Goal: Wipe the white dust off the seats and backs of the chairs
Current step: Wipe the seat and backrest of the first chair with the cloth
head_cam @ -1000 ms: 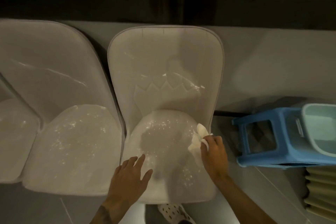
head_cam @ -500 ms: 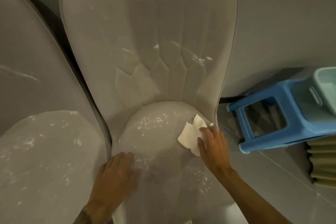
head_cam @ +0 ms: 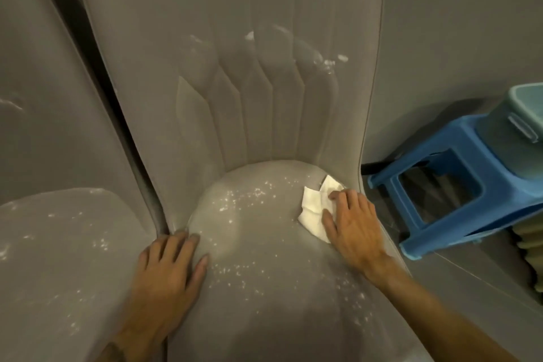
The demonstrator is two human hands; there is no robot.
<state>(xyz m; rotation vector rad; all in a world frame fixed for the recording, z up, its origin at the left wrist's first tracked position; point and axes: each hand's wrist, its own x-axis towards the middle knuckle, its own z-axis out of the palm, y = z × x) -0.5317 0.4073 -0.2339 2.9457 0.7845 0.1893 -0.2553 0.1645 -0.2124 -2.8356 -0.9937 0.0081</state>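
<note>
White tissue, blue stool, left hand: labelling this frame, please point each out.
white tissue (head_cam: 313, 209), head view, its flat middle.
blue stool (head_cam: 496, 182), head view, side beside the opening.
left hand (head_cam: 167, 276), head view, back of hand.

A plain indoor room, likely a home: grey padded high-backed chairs (head_cam: 235, 38) stand side by side against a grey wall (head_cam: 455, 23), with a blue plastic stool (head_cam: 458, 138) on the right.

Middle chair: grey upholstered chair with a tall fluted back (head_cam: 235, 97), upright, its round seat speckled.
Dust: white dust specks (head_cam: 252, 194) scattered over the seat's rear and front right, with a few flecks on the right of the back.
Left chair: second grey upholstered chair (head_cam: 58, 244), just beside the first, its seat also speckled white.
Wipe: crumpled white paper tissue (head_cam: 313, 209), lying on the seat's right rear under the right hand (head_cam: 352, 223).
</note>
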